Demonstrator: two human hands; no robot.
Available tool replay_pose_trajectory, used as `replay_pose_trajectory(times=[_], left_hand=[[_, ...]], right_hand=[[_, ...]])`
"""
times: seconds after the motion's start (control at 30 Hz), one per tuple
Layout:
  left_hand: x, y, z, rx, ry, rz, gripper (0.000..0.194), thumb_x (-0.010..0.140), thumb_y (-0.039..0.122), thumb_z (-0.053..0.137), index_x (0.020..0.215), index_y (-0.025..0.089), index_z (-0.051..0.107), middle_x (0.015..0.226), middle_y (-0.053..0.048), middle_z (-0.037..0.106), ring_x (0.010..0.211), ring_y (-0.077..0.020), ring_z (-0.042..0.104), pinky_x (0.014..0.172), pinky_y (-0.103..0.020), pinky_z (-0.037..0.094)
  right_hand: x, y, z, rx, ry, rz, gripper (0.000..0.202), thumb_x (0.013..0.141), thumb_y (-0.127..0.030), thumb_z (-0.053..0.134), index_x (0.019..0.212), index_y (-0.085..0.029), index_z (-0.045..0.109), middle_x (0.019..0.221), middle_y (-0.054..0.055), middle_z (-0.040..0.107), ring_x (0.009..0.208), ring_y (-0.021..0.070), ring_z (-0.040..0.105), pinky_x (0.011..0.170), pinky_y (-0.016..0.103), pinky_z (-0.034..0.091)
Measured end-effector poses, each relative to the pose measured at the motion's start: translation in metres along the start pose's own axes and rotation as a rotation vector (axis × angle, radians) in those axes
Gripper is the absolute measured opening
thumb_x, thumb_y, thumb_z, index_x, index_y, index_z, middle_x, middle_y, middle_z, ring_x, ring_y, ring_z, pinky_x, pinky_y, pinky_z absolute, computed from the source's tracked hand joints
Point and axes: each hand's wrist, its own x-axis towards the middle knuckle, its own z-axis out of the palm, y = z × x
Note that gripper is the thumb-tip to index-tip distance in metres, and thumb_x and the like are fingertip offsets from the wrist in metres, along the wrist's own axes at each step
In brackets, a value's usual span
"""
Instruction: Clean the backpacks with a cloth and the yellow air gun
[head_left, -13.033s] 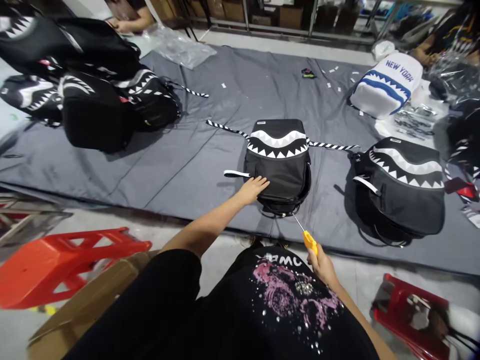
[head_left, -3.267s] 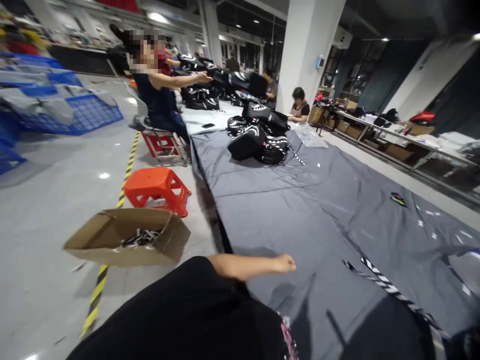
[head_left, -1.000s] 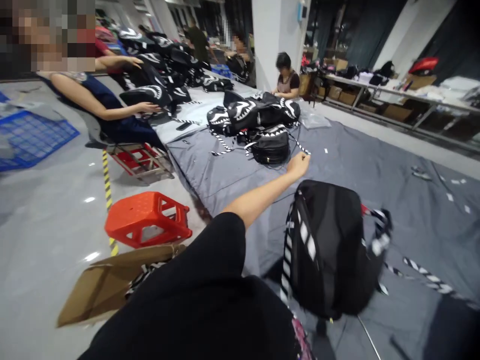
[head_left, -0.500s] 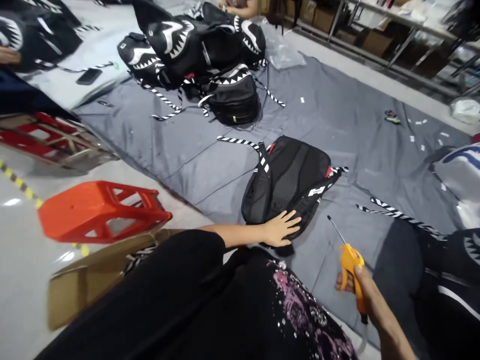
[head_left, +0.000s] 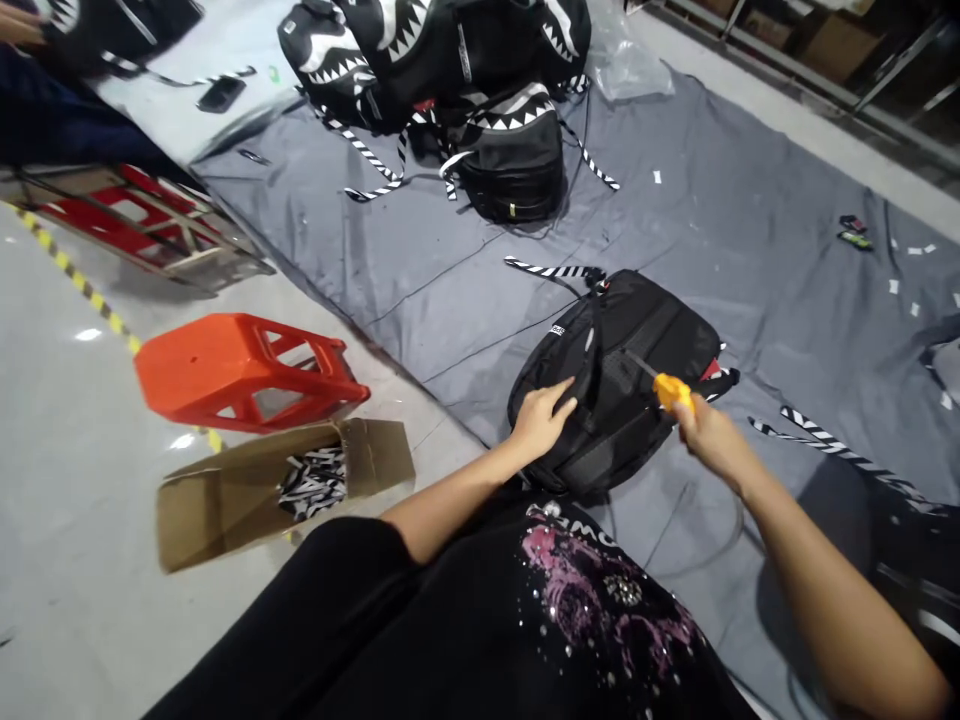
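A black backpack [head_left: 637, 320] lies back-panel up on the grey cloth, its shoulder straps and striped webbing showing. My left hand [head_left: 541, 420] rests on its near left side, thumb and forefinger apart, the other fingers partly hidden. My right hand [head_left: 709, 430] grips a yellow-orange air blow gun [head_left: 673, 392] at the pack's right side. The gun's thin metal nozzle points left over the back panel; whether it touches the fabric I cannot tell. A thin hose hangs below that hand.
Several black shark-mouth backpacks [head_left: 510, 150] sit at the back of the grey cloth [head_left: 450, 290]. On the left stand an orange-red plastic stool [head_left: 202, 365] and a cardboard box [head_left: 217, 510] holding striped strap pieces. Another person's arm [head_left: 19, 30] shows at the far left. More striped straps [head_left: 840, 450] lie right.
My right hand has brought the blow gun up and left over the backpack. My left hand has slid along the pack, its fingers less spread. The pack's near shoulder strap has shifted. The view has shifted.
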Motion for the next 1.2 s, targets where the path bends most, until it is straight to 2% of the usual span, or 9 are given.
replay_pose_trajectory(times=[0.1, 0.23, 0.5, 0.67, 0.77, 0.87, 1.0, 1.07, 1.2], left_hand=[[-0.001, -0.017, -0.014, -0.487, -0.108, -0.06, 0.051, 0.091, 0.056, 0.048, 0.125, 0.021, 0.059, 0.129, -0.008, 0.063, 0.115, -0.0213, 0.061, 0.101, -0.033, 0.045], [0.034, -0.045, -0.02, -0.955, -0.256, -0.53, 0.063, 0.094, 0.064, 0.03, 0.114, 0.013, 0.06, 0.115, -0.015, 0.069, 0.088, -0.0193, 0.07, 0.079, -0.031, 0.056], [0.064, -0.061, -0.01, -1.004, -0.332, -0.866, 0.062, 0.097, 0.057, 0.022, 0.09, 0.01, 0.063, 0.08, -0.013, 0.073, 0.066, -0.0169, 0.069, 0.061, -0.026, 0.055], [0.068, -0.06, -0.007, -0.89, -0.3, -0.728, 0.053, 0.098, 0.054, 0.024, 0.104, 0.012, 0.057, 0.076, -0.009, 0.072, 0.057, -0.0141, 0.065, 0.054, -0.024, 0.052], [0.08, -0.053, -0.008, -0.699, -0.244, -0.569, 0.055, 0.098, 0.054, 0.021, 0.12, 0.013, 0.052, 0.085, -0.01, 0.072, 0.06, -0.014, 0.065, 0.058, -0.025, 0.051], [0.088, -0.034, -0.013, -0.293, -0.062, -0.282, 0.054, 0.098, 0.053, 0.028, 0.134, 0.017, 0.047, 0.112, -0.014, 0.067, 0.095, -0.0218, 0.066, 0.083, -0.035, 0.052], [0.067, 0.002, -0.013, 0.258, 0.217, 0.153, 0.071, 0.089, 0.05, 0.053, 0.149, 0.02, 0.029, 0.156, -0.017, 0.025, 0.141, -0.0386, 0.025, 0.11, -0.056, 0.024], [0.042, 0.016, 0.001, 0.36, 0.143, 0.332, 0.075, 0.087, 0.048, 0.057, 0.15, 0.018, 0.028, 0.158, -0.018, 0.018, 0.141, -0.0386, 0.021, 0.111, -0.055, 0.022], [-0.003, 0.023, 0.049, 0.439, -0.178, 0.505, 0.08, 0.081, 0.045, 0.066, 0.147, 0.014, 0.032, 0.152, -0.021, 0.03, 0.131, -0.0355, 0.037, 0.105, -0.048, 0.033]], right_hand=[[0.023, -0.009, -0.006, -0.115, 0.045, 0.028, 0.048, 0.096, -0.05, 0.027, 0.114, -0.015, 0.056, 0.09, 0.014, 0.068, 0.083, 0.0269, 0.067, 0.07, 0.034, 0.048], [0.024, -0.029, -0.01, -0.126, -0.215, -0.155, 0.048, 0.095, -0.054, 0.031, 0.111, -0.018, 0.059, 0.092, 0.011, 0.069, 0.084, 0.025, 0.066, 0.071, 0.032, 0.048], [0.025, -0.062, -0.035, -0.249, -0.107, -0.127, 0.05, 0.095, -0.055, 0.03, 0.109, -0.018, 0.06, 0.086, 0.011, 0.069, 0.077, 0.0248, 0.065, 0.065, 0.03, 0.045], [0.003, -0.071, -0.037, -0.173, -0.402, -0.297, 0.045, 0.096, -0.052, 0.032, 0.115, -0.023, 0.061, 0.096, 0.007, 0.07, 0.084, 0.0226, 0.066, 0.073, 0.03, 0.047], [0.002, -0.068, -0.048, -0.349, -0.23, -0.08, 0.046, 0.098, -0.047, 0.033, 0.12, -0.017, 0.059, 0.098, 0.013, 0.069, 0.089, 0.0276, 0.065, 0.075, 0.035, 0.047], [0.001, -0.061, -0.058, -0.406, -0.199, -0.012, 0.047, 0.099, -0.047, 0.033, 0.122, -0.014, 0.058, 0.098, 0.016, 0.069, 0.089, 0.0277, 0.065, 0.075, 0.035, 0.046], [0.001, -0.039, -0.068, -0.34, -0.357, -0.024, 0.046, 0.098, -0.051, 0.034, 0.121, -0.02, 0.059, 0.101, 0.012, 0.069, 0.089, 0.0236, 0.065, 0.078, 0.033, 0.046], [0.006, -0.02, -0.076, -0.496, -0.145, 0.187, 0.056, 0.098, -0.055, 0.028, 0.124, -0.015, 0.057, 0.099, 0.018, 0.068, 0.089, 0.029, 0.065, 0.075, 0.039, 0.046], [0.009, 0.014, -0.089, -0.533, -0.224, 0.196, 0.056, 0.096, -0.059, 0.031, 0.119, -0.016, 0.059, 0.096, 0.016, 0.068, 0.087, 0.0299, 0.064, 0.074, 0.04, 0.045]])
